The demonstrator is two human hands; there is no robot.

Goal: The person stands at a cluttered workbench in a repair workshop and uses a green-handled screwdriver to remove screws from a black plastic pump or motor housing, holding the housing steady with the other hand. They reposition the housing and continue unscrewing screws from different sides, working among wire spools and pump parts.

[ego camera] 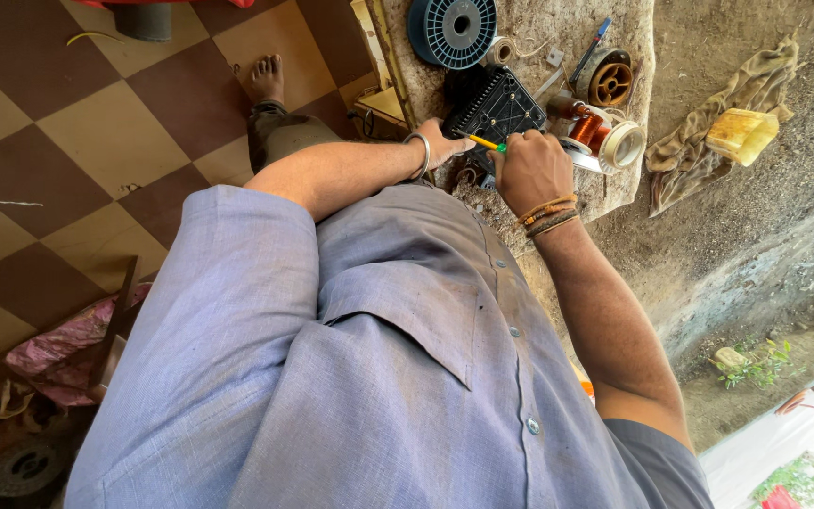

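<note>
My left hand [440,144], with a metal bangle on the wrist, rests against the near edge of a black ribbed plastic cover [496,106] on a rough stone slab [624,33]. My right hand [529,170], with thread bands at the wrist, is closed on a yellow-and-green handled tool [488,143] whose tip points at the cover's near edge by my left fingers. A spool of copper wire [588,127] with a white flange [622,146] lies just beyond my right hand.
A blue ribbed reel [452,30], a blue-handled tool [592,45] and a round metal part with copper windings [610,83] lie on the slab. A dirty cloth [699,141] with a yellow block [741,135] lies on the ground at right. Checkered floor tiles [96,132] at left, with a bare foot [264,78].
</note>
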